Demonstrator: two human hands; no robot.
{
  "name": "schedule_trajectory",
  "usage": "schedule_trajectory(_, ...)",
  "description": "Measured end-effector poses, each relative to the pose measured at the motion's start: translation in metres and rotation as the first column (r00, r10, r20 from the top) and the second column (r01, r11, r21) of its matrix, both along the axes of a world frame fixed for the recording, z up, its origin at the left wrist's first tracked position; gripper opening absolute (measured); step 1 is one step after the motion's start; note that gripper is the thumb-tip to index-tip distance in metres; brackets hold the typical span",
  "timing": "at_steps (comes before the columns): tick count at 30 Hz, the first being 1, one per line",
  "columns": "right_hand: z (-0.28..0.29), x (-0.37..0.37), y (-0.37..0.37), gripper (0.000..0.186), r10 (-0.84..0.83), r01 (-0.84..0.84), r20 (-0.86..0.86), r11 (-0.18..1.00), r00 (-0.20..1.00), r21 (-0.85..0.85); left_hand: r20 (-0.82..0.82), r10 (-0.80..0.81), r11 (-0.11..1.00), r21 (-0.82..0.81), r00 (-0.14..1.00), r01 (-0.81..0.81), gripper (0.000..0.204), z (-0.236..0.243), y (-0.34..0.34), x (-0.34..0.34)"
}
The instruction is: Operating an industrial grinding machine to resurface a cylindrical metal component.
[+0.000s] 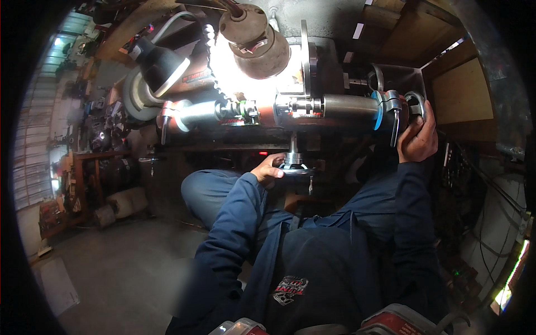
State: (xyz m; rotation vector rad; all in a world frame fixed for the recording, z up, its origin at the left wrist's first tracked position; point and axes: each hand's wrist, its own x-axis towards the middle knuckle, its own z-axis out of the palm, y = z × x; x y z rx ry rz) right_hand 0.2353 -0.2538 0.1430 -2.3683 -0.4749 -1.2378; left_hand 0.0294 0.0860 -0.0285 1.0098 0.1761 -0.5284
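A red bench machine (268,114) spans the upper middle, with steel cylinders (349,106) at each side of a brightly lit centre, blue rings and clamp levers. My left hand (268,167) grips the lower handwheel (297,172), which sits on a vertical-facing steel shaft below the machine's middle. My right hand (417,137) is wrapped round the chrome handwheel (415,101) at the right end, beside a clamp lever (395,128). Above the centre is a dull metal housing (254,50), its lower side washed out by glare.
A black lamp (156,64) hangs at the upper left of the machine. Shelves with metal parts (100,134) line the left wall. Wooden panels (458,89) stand at right, with hanging cables (486,234). My legs are below the machine, over a concrete floor (117,273).
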Motion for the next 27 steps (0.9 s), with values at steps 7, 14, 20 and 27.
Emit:
schedule_trajectory(7,0.01,-0.001,-0.004,0.033,-0.038,0.028,-0.15,0.997,0.988,-0.07,0.038,-0.136,0.865,0.492,0.99,0.1,0.082,0.053,0.014,0.008)
schedule_trajectory(14,0.041,0.009,-0.002,0.029,-0.167,0.064,-0.449,0.97,0.878,-0.236,0.716,0.259,0.015,0.668,0.648,-0.744,0.022,0.224,0.096,-0.02)
schedule_trajectory(20,0.064,0.033,0.002,0.026,-0.179,-0.034,-0.642,0.952,0.745,-0.305,0.594,0.103,-0.289,0.785,0.798,-0.548,0.024,0.214,0.178,0.048)
schedule_trajectory(27,0.05,0.102,-0.006,0.022,-0.157,-0.231,-0.92,0.94,0.36,-0.251,0.633,-0.092,-0.282,0.724,0.768,-0.63,0.036,0.194,0.205,0.05)
